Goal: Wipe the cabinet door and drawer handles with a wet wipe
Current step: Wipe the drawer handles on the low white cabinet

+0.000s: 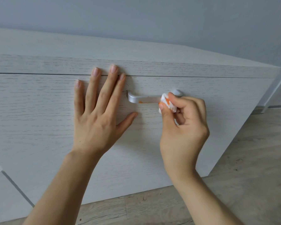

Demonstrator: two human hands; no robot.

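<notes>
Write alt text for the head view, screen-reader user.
A person's right hand pinches a crumpled, orange-stained wet wipe against the right part of a silver handle on a pale wood-grain cabinet front. An orange smear shows on the bar. The left hand lies flat on the front, left of the handle.

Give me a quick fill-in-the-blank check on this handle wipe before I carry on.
1. The right hand pinches a crumpled wet wipe against the ____ end of the silver handle.
2. The left hand lies ____ on the drawer front.
3. The smear left on the handle is ____ in colour.

Missing words: right; flat; orange
</notes>
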